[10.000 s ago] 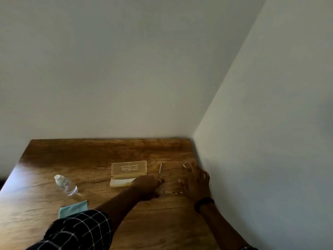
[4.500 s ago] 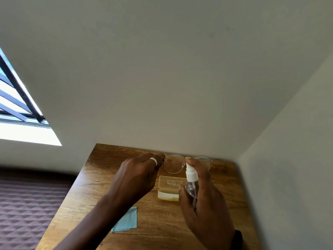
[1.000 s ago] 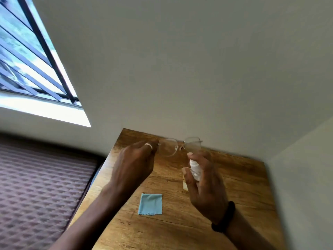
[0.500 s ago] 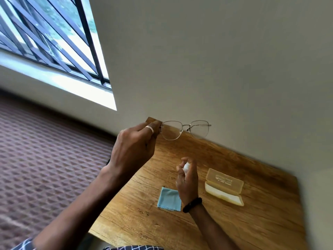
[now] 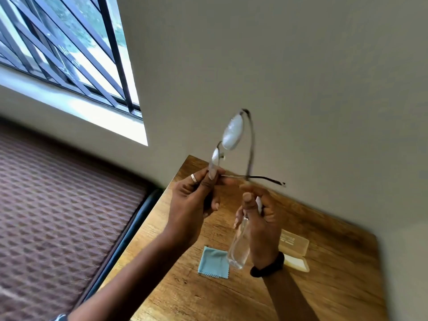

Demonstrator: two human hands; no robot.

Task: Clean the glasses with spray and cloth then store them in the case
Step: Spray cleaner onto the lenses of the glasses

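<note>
Fingers [image 5: 209,181] of the left hand [image 5: 188,205] are pinching the thin metal-framed glasses [image 5: 231,135] by one corner, holding them up above the wooden counter [image 5: 335,286]. Below, the small blue cloth [image 5: 214,262] is lying flat. Right hand [image 5: 259,223] is gripping the clear plastic spray bottle [image 5: 239,246], one finger on top. Spraying looks like the step now. Next comes putting down the bottle and picking up the cloth. Pale yellow case [image 5: 294,251] is waiting open at the right.

barred window [image 5: 69,54] lights wooden table [image 5: 335,297], plain wall [image 5: 301,77]
</note>
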